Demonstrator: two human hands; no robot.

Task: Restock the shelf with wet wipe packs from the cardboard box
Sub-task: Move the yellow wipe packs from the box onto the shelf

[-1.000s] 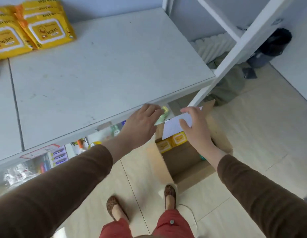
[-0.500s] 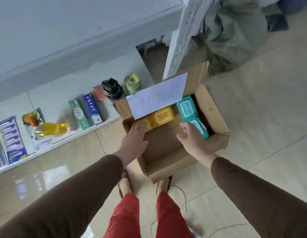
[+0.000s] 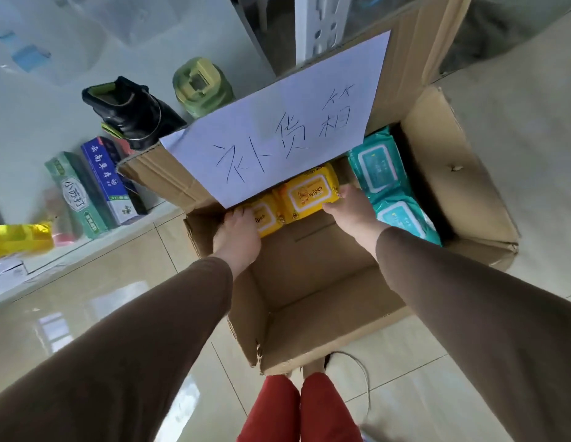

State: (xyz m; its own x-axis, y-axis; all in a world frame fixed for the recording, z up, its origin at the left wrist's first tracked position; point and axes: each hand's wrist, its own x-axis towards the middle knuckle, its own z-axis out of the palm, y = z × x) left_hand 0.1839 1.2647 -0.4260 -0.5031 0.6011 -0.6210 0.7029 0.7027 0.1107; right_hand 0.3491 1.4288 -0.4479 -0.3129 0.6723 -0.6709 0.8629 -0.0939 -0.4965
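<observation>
An open cardboard box (image 3: 316, 282) sits on the floor under me, with a white handwritten paper sign (image 3: 278, 122) on its far flap. Two yellow wet wipe packs (image 3: 309, 193) lie side by side at the far wall of the box. My left hand (image 3: 236, 234) presses against the left yellow pack (image 3: 265, 218). My right hand (image 3: 351, 208) grips the right end of the right yellow pack. Two teal wipe packs (image 3: 380, 167) lie at the right side of the box.
A low white shelf (image 3: 86, 247) at the left carries toothpaste boxes (image 3: 83, 193), a black bottle (image 3: 131, 113), a green bottle (image 3: 198, 87) and a yellow packet (image 3: 19, 237). A white shelf post (image 3: 322, 23) rises behind the box. Tiled floor surrounds everything.
I have bent down much closer to the box. Both hands went from its near rim and the teal packs to the two yellow packs and closed on their outer ends.
</observation>
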